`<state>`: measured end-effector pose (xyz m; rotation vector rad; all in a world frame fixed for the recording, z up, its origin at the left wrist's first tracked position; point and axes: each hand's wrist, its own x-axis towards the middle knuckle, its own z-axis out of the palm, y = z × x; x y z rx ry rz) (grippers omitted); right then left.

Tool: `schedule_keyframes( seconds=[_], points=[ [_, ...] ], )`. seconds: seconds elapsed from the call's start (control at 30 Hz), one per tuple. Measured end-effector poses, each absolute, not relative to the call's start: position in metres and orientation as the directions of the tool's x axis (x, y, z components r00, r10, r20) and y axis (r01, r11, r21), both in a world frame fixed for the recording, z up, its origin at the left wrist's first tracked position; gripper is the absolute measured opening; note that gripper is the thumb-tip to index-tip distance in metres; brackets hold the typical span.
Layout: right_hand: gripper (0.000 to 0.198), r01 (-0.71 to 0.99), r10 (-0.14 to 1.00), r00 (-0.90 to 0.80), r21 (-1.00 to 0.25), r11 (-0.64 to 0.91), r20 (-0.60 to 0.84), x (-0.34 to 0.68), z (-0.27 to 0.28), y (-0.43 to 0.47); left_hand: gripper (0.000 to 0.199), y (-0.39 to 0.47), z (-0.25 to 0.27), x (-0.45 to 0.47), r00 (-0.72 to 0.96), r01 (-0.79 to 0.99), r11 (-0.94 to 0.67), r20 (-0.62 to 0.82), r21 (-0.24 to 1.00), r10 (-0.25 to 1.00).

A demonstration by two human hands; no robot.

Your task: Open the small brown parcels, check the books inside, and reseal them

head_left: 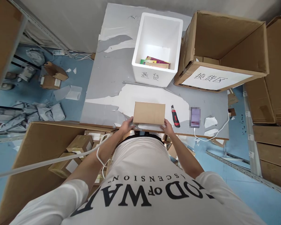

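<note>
A small closed cardboard box [149, 113] is at the table's front edge, right before me. My left hand [126, 125] grips its left side, and my right hand [167, 127] holds it at the lower right corner. Both hands have their fingers closed against the cardboard, partly hidden by it. Just right of the box lies a red and black utility knife [175, 117], apart from my hand. Farther right, a phone [195, 117] with a blurred screen lies on the table with a white cable plugged in.
Behind the box stand a white foam box [157, 76] with colourful flat packs inside and a large open carton [187, 59] with a handwritten label. Paper scraps [210, 122] lie right of the phone. A big carton [21, 168] of parcels stands at my left; a white cable [49, 162] crosses it.
</note>
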<state>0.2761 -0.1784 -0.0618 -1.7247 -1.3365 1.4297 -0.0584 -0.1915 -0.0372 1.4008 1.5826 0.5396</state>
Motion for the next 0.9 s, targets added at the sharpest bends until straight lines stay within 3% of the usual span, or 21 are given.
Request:
schedule_keyframes(
  seconds=[0.17,0.37,0.5,0.63,0.73,0.9],
  points=[
    [0.044,0.336,0.909,-0.079,-0.869,-0.362,-0.409,0.263,-0.054,-0.178,0.041,-0.186,-0.033,-0.048,0.139,0.595,0.199,-0.343,0.779,0.929],
    [0.036,0.254,0.959,-0.063,-0.933,-0.253,-0.277,0.26,-0.016,-0.163,0.043,-0.172,0.003,-0.044,0.069,0.552,0.141,-0.214,0.822,0.974],
    [0.036,0.423,0.967,0.085,-0.87,-0.253,-0.24,0.257,0.016,-0.147,0.046,-0.152,0.031,-0.033,-0.101,0.605,0.241,-0.228,0.759,0.968],
    [0.043,0.527,0.942,0.116,-0.784,-0.328,-0.316,0.252,0.029,-0.139,0.05,-0.138,0.043,-0.022,-0.194,0.621,0.347,-0.291,0.703,0.937],
    [0.045,0.53,0.922,0.115,-0.762,-0.372,-0.37,0.248,0.026,-0.144,0.049,-0.136,0.042,-0.019,-0.229,0.632,0.398,-0.331,0.665,0.916],
    [0.048,0.455,0.91,0.145,-0.791,-0.409,-0.388,0.245,0.017,-0.149,0.049,-0.134,0.033,-0.019,-0.263,0.549,0.452,-0.368,0.703,0.892]
  ],
)
